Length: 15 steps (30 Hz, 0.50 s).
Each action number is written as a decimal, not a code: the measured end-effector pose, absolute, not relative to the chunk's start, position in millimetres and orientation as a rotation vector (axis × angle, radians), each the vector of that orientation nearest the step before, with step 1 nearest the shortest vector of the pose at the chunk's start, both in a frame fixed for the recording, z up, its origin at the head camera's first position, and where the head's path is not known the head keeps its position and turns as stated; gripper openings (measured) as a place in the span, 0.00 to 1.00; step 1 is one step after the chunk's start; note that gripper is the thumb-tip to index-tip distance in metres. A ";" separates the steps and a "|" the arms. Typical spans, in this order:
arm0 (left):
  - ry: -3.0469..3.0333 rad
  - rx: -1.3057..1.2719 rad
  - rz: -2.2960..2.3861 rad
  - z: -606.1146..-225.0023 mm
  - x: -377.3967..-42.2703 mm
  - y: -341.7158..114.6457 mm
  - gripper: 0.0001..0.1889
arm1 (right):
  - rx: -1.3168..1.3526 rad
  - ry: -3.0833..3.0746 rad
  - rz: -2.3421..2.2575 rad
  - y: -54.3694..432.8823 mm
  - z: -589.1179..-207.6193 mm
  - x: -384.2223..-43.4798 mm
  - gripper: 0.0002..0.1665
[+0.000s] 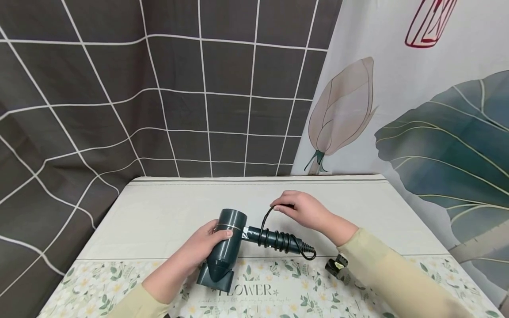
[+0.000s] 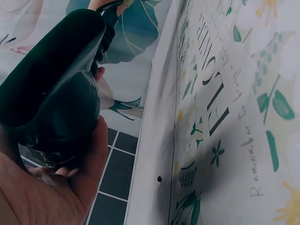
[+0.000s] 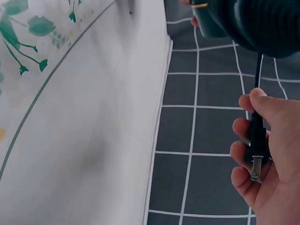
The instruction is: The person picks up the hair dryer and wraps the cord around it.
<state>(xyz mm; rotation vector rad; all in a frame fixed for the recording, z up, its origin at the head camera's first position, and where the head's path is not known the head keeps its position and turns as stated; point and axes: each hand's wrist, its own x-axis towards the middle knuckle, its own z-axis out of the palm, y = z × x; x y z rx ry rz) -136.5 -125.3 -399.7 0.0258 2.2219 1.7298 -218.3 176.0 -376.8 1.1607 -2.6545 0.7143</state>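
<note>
A dark green hair dryer (image 1: 225, 251) is held up over the table, its handle pointing right and its flat nozzle (image 1: 204, 278) downward. My left hand (image 1: 200, 245) grips the barrel, thumb across its front; the left wrist view shows the dark nozzle opening (image 2: 56, 61) close up. The black cord (image 1: 282, 240) winds round the handle in several loops. From the loops, a length of it rises to my right hand (image 1: 302, 210), which pinches it above the handle. In the right wrist view the plug (image 3: 256, 154) lies along the curled fingers, prongs toward the palm.
Beneath the hands is a table with a white and floral cloth (image 1: 254, 289) lettered FLOWER. A dark grid-patterned curtain (image 1: 226, 112) hangs behind it, beside a white sheet with large leaf prints (image 1: 449, 145). A small black device (image 1: 337, 264) is at the right sleeve.
</note>
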 end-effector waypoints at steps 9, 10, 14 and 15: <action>2.160 0.055 1.789 -397.3 -136.5 -126.9 0.36 | 0.957 -2.774 1.017 167.9 -386.8 -222.8 0.10; 2.150 0.055 1.798 -397.2 -136.3 -127.2 0.36 | 0.948 -2.782 1.061 166.5 -388.1 -223.0 0.09; 2.109 0.057 1.834 -396.7 -135.6 -127.8 0.36 | 1.003 -2.765 1.173 162.7 -392.6 -222.7 0.04; 2.100 0.056 1.841 -396.7 -135.4 -127.5 0.36 | 1.031 -2.751 1.202 161.6 -393.1 -222.2 0.04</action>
